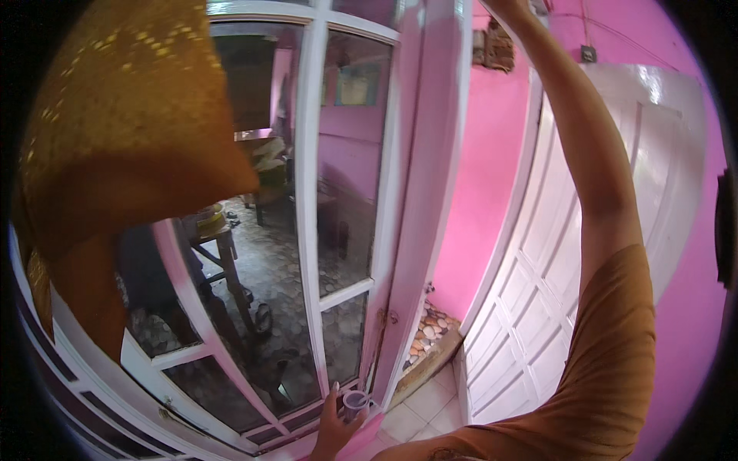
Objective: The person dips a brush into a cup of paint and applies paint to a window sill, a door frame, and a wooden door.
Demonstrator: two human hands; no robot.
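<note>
Low in the view, my left hand [335, 431] has its fingers curled round a small see-through plastic cup [356, 400]; what the cup contains is hard to make out. It is beside the lower part of a white-framed glass door panel [310, 230]. My right arm [588, 138], in a brown sleeve, stretches up past a white door post [427, 177]. At the top edge my right hand [505, 8] is mostly cut off, so its fingers and anything in them are hidden.
A white panelled door [530, 292] stands at the right against a pink wall [492, 184]. Brown patterned cloth [131, 131] hangs at the upper left. A pebbled threshold [430, 334] and pale floor tiles [423, 399] lie below. Furniture shows dimly in the glass.
</note>
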